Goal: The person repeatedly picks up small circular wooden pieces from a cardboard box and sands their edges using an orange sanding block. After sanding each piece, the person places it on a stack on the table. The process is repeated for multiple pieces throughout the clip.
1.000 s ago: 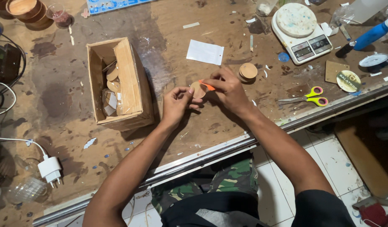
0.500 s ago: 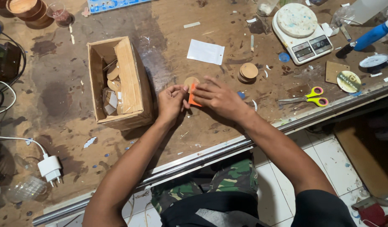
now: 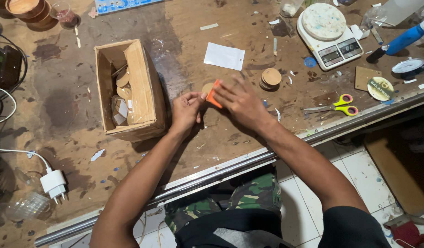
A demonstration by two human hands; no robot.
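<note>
My left hand (image 3: 186, 110) pinches the edge of a small round tan disc (image 3: 207, 87) just above the brown worktable (image 3: 212, 138). My right hand (image 3: 241, 101) holds a small orange flat tool (image 3: 214, 94) against that disc, fingers spread over it. Both hands meet at the middle of the table, right of an open cardboard box (image 3: 147, 92) that holds several more tan discs. A short stack of round tan discs (image 3: 270, 78) lies just right of my right hand.
A white slip of paper (image 3: 224, 56) lies behind the hands. A white kitchen scale (image 3: 329, 34), yellow-and-pink scissors (image 3: 336, 104), a blue-handled tool (image 3: 400, 41) and a round sticker (image 3: 380, 88) sit at right. A white plug adapter (image 3: 53, 182) and cables lie at left. A metal rail (image 3: 267, 158) edges the table.
Both hands, with disc and orange tool, have shifted slightly up the table away from me; the orange tool has turned from lying across to slanting along the disc's right edge.
</note>
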